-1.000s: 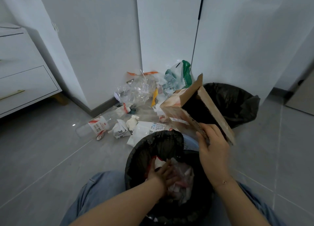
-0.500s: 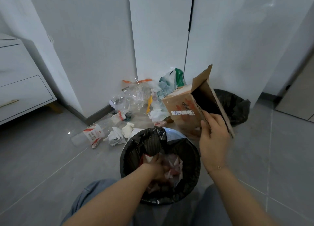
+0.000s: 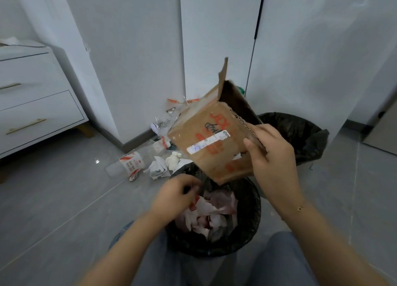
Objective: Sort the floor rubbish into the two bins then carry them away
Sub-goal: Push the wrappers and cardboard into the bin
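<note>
Two hands busy: right hand grips the brown cardboard box; left hand pinches wrappers in the near black-lined bin. Tilted box could spill or slip.

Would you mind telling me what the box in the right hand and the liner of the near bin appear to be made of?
The box, held by the right hand, looks like matt brown corrugated cardboard: fluting shows along its cut edge by the fingers. The near bin's liner is probably thin black plastic film, as it wrinkles and has a slight sheen.
</note>
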Demonstrator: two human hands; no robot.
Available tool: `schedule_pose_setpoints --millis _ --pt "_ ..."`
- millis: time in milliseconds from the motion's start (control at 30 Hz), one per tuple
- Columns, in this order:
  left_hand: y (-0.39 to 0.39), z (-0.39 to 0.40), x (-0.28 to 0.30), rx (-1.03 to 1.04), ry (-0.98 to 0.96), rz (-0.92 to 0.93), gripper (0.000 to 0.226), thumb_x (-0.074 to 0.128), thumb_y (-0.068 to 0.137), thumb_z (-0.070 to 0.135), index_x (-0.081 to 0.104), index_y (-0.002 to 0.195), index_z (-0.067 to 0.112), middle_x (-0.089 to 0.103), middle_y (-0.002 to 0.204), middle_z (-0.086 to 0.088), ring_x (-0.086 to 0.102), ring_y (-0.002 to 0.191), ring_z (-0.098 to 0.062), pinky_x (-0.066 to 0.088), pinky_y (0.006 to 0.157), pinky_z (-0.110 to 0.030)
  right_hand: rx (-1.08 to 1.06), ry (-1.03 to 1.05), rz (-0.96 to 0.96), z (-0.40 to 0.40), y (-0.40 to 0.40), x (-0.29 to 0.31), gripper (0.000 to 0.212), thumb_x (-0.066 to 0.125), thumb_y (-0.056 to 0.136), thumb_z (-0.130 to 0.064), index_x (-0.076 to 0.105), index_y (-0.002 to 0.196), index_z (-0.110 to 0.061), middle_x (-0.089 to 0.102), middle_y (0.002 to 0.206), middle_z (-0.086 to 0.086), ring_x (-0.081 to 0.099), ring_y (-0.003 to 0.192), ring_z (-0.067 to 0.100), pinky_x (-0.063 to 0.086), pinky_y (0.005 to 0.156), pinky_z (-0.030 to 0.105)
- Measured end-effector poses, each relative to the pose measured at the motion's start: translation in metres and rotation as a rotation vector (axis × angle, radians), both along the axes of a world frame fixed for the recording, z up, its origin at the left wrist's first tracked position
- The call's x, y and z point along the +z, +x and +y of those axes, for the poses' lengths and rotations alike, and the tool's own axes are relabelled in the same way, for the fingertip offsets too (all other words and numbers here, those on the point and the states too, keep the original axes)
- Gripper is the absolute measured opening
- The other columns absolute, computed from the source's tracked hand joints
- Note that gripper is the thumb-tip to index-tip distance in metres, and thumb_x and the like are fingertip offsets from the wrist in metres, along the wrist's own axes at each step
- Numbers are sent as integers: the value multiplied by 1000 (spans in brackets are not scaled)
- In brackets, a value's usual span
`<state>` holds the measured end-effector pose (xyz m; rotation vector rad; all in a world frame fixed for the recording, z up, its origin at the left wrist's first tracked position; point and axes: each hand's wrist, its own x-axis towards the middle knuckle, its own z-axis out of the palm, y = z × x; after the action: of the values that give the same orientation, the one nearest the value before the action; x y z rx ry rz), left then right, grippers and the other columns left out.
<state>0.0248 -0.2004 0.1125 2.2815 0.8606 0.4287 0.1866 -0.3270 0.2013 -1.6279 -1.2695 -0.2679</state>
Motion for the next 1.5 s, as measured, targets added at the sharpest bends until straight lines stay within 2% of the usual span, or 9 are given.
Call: schedule_pose_setpoints --millis 167,333,633,767,933,1100,1267,1400,1500 --pt "-36 7 10 442 -422 -445 27 49 90 2 69 103 13 70 103 -1 65 94 -10 52 86 -27 55 -280 3 -15 -16 -19 33 55 91 -5 64 119 -18 58 103 -15 56 98 3 42 86 14" --pt "-41 -2 31 358 -482 -655 30 48 97 24 56 125 27 57 129 5 52 120 -11 40 104 -35 126 -543 -36 -16 -31 -29 36 53 91 -10 64 119 -29 64 107 -14 58 102 8 44 86 22" --pt "-8 -17 61 104 -650 -444 20 52 90 47 59 98 30 70 94 16 66 80 5 46 75 -18 189 -894 11 -15 -34 -26 17 55 92 -20 64 96 -34 67 88 -11 60 88 10 46 75 27" --pt "1 -17 56 111 -651 -459 30 52 93 19 55 107 46 66 106 3 66 91 -11 52 76 -25 258 -992 30 -16 -22 -23 4 60 89 -26 63 87 -28 68 87 -6 62 84 11 51 79 33" --pt "6 -21 57 69 -589 -399 43 37 93 0 56 104 37 61 71 4 58 64 -10 48 55 -15 411 -1050 249 -16 -7 -23 9 72 80 -34 64 78 -31 67 87 -5 65 80 9 56 77 32" --pt "15 -16 61 126 -524 -304 20 36 93 6 51 86 17 47 68 -4 44 61 -17 34 53 -24 21 -593 -324 -30 -11 -41 53 68 61 -64 53 99 -31 48 106 -11 45 96 7 42 76 22" --pt "20 -19 64 67 -588 -353 20 38 96 6 56 93 14 53 72 -4 50 65 -18 40 56 -22 107 -752 172 -23 -4 -56 130 74 53 -69 -10 147 -38 22 153 -9 25 139 11 28 113 35" --pt "18 -16 69 -77 -766 -483 34 45 95 35 61 119 18 72 102 5 69 92 -10 51 72 -12 104 -778 112 -10 -3 -68 115 71 57 -67 11 149 -31 30 148 -15 35 132 7 38 105 30" --pt "17 -12 65 -153 -584 -400 51 57 89 36 45 139 32 61 129 9 59 115 -5 49 93 -18 93 -736 57 -7 -4 -71 101 69 61 -66 23 144 -30 38 137 -17 42 122 5 43 95 29"
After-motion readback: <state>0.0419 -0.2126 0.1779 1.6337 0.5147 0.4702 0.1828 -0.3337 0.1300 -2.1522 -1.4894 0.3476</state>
